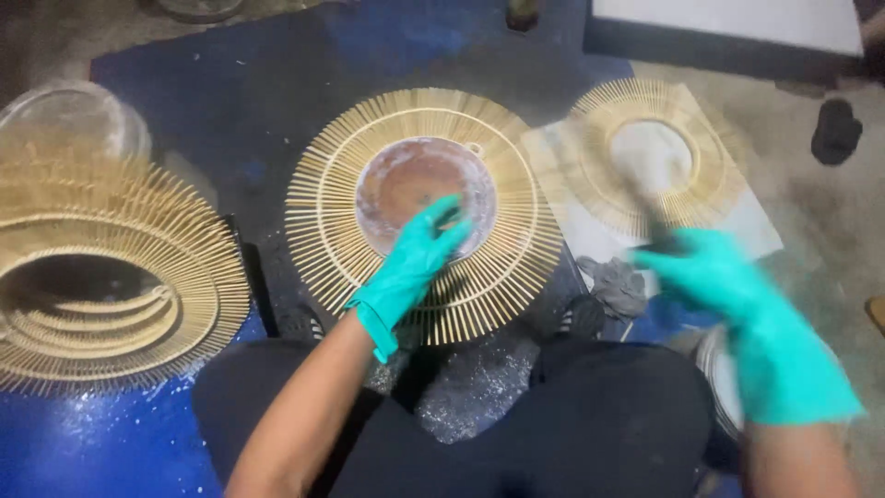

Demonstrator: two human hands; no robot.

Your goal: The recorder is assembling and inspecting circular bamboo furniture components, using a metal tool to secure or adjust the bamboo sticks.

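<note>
Person crouched on the floor. Left hand (415, 263), green-gloved, fingers apart, pressed flat on the round centre disc (419, 189) of a sunburst frame (516, 249) directly beneath them. Right hand (714, 277) blurred, fingers closed on a dark brush-like tool (656, 231). Frame judged light, spokes thin and fragile; best held by the disc rim.

left gloved hand (417, 254) rests on the round centre disc (419, 189) of a sunburst frame (323, 221); right gloved hand (714, 277), at three o'clock, blurs around a dark tool (656, 231).
</note>
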